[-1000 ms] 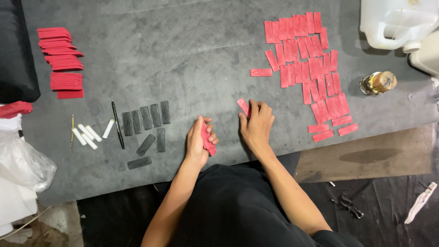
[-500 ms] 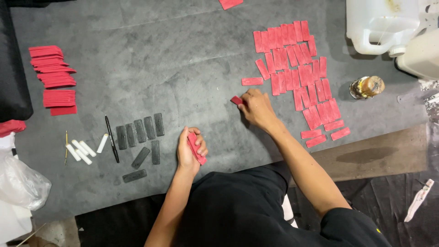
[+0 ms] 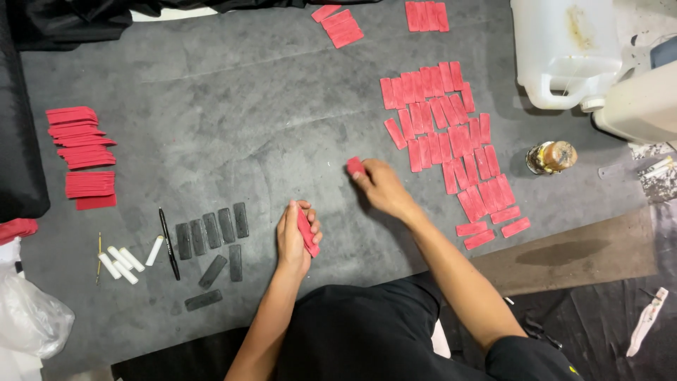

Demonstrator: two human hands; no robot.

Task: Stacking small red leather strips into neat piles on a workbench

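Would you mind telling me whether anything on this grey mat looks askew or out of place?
Mostly tidy. Among the dark strips standing in a row, three below lie tilted or sideways. A few red strips at the bottom of the red spread also lie crosswise. Nothing looks spilled.

left hand (image 3: 295,238): its fingers wrap the small red stack (image 3: 307,233), so the piece count cannot be told. right hand (image 3: 381,185): the red piece (image 3: 355,166) is half covered by fingertips. white jug (image 3: 568,49) and red pieces at top (image 3: 426,14) are cut off by the upper edge. pale container (image 3: 638,106) runs off the right edge.
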